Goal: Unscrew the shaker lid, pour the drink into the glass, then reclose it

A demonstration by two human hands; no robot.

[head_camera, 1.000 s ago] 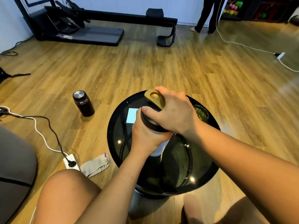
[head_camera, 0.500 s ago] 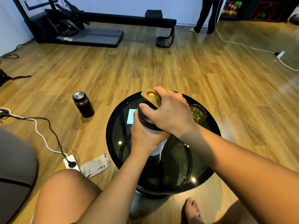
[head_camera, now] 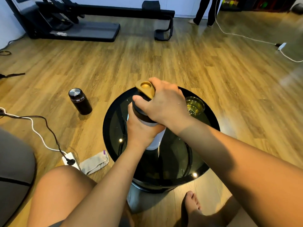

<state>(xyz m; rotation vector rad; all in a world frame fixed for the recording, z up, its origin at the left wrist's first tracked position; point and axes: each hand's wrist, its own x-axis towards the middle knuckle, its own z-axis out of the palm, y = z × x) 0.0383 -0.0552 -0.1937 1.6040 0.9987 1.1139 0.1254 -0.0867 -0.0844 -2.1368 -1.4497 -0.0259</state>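
Note:
A shaker bottle (head_camera: 156, 140) with a pale body stands upright on the round black glass table (head_camera: 211, 133). My left hand (head_camera: 141, 128) is wrapped around its body. My right hand (head_camera: 164, 104) grips the black lid (head_camera: 139, 112) from above; the lid's gold flip cap (head_camera: 146, 88) sticks up past my fingers. A short clear glass (head_camera: 194, 106) holding yellowish liquid sits on the table just right of my right hand. Most of the shaker is hidden by my hands.
A dark thermos (head_camera: 80, 101) stands on the wood floor left of the table. A power strip with cables (head_camera: 69, 160) and a grey cloth (head_camera: 94, 163) lie near my left knee. A treadmill (head_camera: 73, 28) is at the back, a person's legs (head_camera: 205, 12) beyond.
My right hand has turned a little on the lid, and the gold flip cap has swung slightly to the left. The shaker and my left hand stay in place.

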